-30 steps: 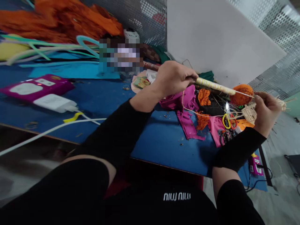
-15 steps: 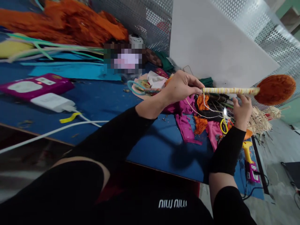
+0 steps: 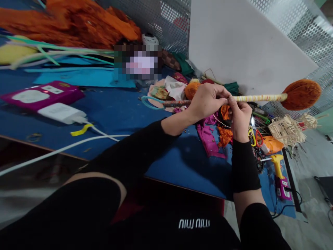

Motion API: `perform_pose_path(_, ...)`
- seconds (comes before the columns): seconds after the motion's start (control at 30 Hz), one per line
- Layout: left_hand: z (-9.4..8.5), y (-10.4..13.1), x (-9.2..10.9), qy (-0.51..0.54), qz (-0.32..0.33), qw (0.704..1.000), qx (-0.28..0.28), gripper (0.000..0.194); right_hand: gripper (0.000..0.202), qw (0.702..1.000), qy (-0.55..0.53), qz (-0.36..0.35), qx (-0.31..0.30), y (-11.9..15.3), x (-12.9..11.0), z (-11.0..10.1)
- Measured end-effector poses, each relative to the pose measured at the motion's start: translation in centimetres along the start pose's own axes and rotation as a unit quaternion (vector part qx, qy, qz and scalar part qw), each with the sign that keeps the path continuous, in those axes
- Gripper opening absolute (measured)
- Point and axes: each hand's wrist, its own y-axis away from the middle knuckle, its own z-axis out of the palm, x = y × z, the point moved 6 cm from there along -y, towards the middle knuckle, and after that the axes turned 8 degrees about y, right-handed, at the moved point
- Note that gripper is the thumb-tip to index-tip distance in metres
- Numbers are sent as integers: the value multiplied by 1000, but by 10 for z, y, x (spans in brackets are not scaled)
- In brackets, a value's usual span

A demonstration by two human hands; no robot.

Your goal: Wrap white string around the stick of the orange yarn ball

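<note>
A long stick (image 3: 262,98) wrapped in pale yellow and white yarn stretches across in front of me, topped at its right end by a fuzzy orange oval (image 3: 301,94). My left hand (image 3: 208,100) is closed round the stick, with thumb and forefinger pinching at the wrapping. Right beside those fingertips, my right hand (image 3: 240,113) pinches the same stick from below. Left of my left hand the stick looks dark and mottled, ending near a light blue loop (image 3: 153,102). A thin pale strand (image 3: 221,121) hangs under the hands.
On the blue table (image 3: 179,163) lie magenta cloth scraps (image 3: 208,139), red-handled scissors (image 3: 258,138), a yellow glue gun (image 3: 278,165) and a woven straw piece (image 3: 287,130). A magenta power strip (image 3: 41,97) with a white charger (image 3: 61,113) is at left. A white board (image 3: 241,45) leans behind.
My right hand has moved left along the stick, up to my left fingertips. The orange end has shifted slightly left. The scissors and straw piece show more fully.
</note>
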Motion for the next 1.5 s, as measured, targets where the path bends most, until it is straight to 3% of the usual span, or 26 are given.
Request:
perform_pose_path(0.2,1,5,1,-64,29,998,-6,19,63,998,22,-7,54,-1,0,-3)
perform_pose_path(0.37,3,1,-2,-80,53,989,-114,30,72,998,14,-25,52,-3,-2,-6)
perform_pose_path(0.43,1,0,-2,-88,65,985,-130,33,73,998,12,-24,56,-4,-2,-8)
perform_pose_path(0.63,0,2,3,-148,103,981,-75,37,68,999,25,-29,28,-8,-1,-9)
perform_pose_path(0.73,-4,1,6,-124,86,988,-42,35,56,991,87,-100,15,-9,-10,-13)
perform_pose_path(0.9,-17,-8,1,-77,37,996,-4,39,35,933,247,-243,101,3,-27,-20)
perform_pose_path(1.03,-22,-12,-6,-105,14,994,5,37,39,871,371,-306,99,14,-29,-8)
perform_pose_path(1.2,-19,-10,-8,-166,-26,986,-10,32,45,827,445,-336,75,24,-34,0)
perform_pose_path(1.33,-14,-6,-2,-214,-5,976,-42,31,50,790,493,-347,110,23,-42,-8)
perform_pose_path(1.5,-3,1,4,-291,26,951,-102,31,52,779,517,-332,124,7,-41,-24)
